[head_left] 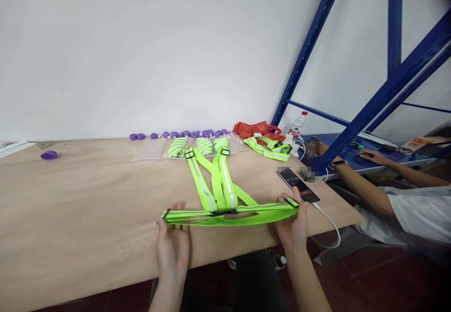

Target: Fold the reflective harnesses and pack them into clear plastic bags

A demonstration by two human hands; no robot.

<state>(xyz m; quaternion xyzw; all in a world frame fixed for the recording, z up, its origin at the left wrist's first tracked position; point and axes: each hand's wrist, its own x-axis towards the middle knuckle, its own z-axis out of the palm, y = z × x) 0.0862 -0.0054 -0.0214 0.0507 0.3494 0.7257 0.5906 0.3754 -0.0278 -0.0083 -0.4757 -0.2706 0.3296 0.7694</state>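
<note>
A neon-yellow reflective vest (pixel 229 185) with silver stripes and black buckles is spread in front of me, its shoulder straps lying away from me on the table. My left hand (pixel 173 239) grips the left end of its waist belt, fingers behind and thumb in front. At the belt's right end, by a black slider, my right hand (pixel 294 222) holds on in the same way. Between the hands the belt is stretched out, with a dark buckle (pixel 223 212) at its middle. Behind the straps lie several bagged vests (pixel 203 146).
Several purple caps (pixel 174 134) line the wall, and one purple cap (pixel 49 155) lies far left. At right are a loose vest (pixel 269 150), a red bag (pixel 257 128), a bottle (pixel 298 123), a cabled phone (pixel 299 185) and a blue rack post (pixel 380 91). Another person's arm (pixel 366 185) rests beyond.
</note>
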